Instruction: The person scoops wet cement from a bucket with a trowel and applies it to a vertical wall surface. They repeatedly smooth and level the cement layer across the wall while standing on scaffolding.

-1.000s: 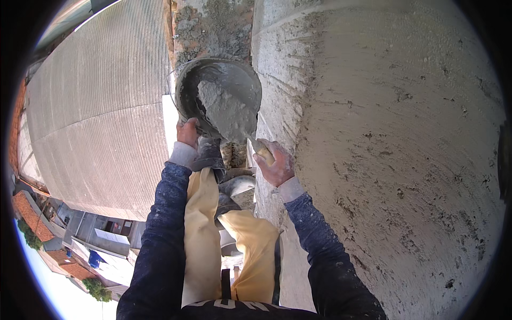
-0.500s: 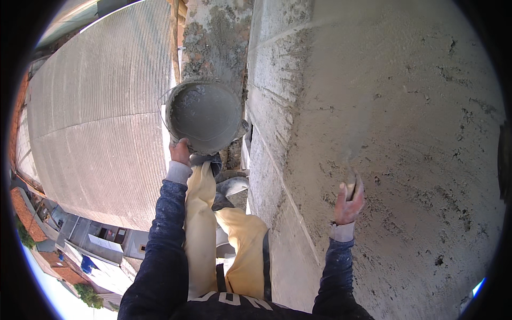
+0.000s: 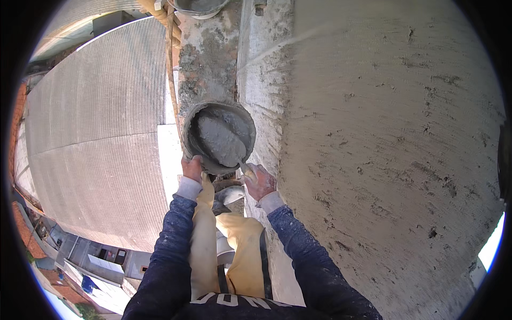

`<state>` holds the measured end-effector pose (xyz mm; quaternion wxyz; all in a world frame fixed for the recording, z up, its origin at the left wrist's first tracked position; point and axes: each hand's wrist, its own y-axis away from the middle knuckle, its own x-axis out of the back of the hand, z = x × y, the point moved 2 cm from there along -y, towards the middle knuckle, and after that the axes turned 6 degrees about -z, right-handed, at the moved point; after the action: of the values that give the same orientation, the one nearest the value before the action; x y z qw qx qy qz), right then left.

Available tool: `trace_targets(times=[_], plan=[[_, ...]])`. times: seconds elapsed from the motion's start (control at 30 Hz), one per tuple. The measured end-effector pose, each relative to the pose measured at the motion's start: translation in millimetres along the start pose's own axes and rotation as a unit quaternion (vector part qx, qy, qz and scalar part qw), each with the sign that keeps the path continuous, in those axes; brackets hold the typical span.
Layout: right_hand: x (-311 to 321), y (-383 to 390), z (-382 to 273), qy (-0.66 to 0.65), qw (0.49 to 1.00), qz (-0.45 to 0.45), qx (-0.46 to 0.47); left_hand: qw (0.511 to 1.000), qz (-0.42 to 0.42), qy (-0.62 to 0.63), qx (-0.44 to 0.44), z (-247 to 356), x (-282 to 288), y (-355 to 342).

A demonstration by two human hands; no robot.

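A bucket (image 3: pixel 187 128) of wet grey mortar (image 3: pixel 237 124) is tilted in front of me. My left hand (image 3: pixel 192 167) is closed on its near left rim. My right hand (image 3: pixel 261 183) grips the handle of a trowel (image 3: pixel 246 170) at the near right rim. The trowel's blade lies inside the bucket, loaded with or covered by mortar, so its outline is hard to make out. On the right rises a wall (image 3: pixel 368 138) coated in grey mortar, smoother toward the top and pitted lower down.
A narrow, mortar-stained ledge (image 3: pixel 208 66) runs ahead beside the wall. A second bucket (image 3: pixel 200 7) stands at its far end. To the left, lower down, spreads a corrugated roof (image 3: pixel 101 144), with a thin pole (image 3: pixel 172 69) along the ledge. My legs (image 3: pixel 240 234) are below.
My right hand has come left from the wall, bringing the trowel into the bucket. The bucket has shifted slightly right and nearer, and its mortar is now heaped. The view has shifted, showing the second bucket.
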<state>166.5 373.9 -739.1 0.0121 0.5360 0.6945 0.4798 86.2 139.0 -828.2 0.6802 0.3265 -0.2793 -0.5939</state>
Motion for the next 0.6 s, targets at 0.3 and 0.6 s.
trace_targets(times=[0.3, 0.6], plan=[[264, 95, -14, -0.271, 0.886, 0.373, -0.049, 0.997, -0.03, 0.026, -0.067, 50, -14, 26], [203, 203, -46, 0.104, 0.967, 0.229, -0.034, 0.997, -0.002, 0.016, -0.077, 97, -32, 114]])
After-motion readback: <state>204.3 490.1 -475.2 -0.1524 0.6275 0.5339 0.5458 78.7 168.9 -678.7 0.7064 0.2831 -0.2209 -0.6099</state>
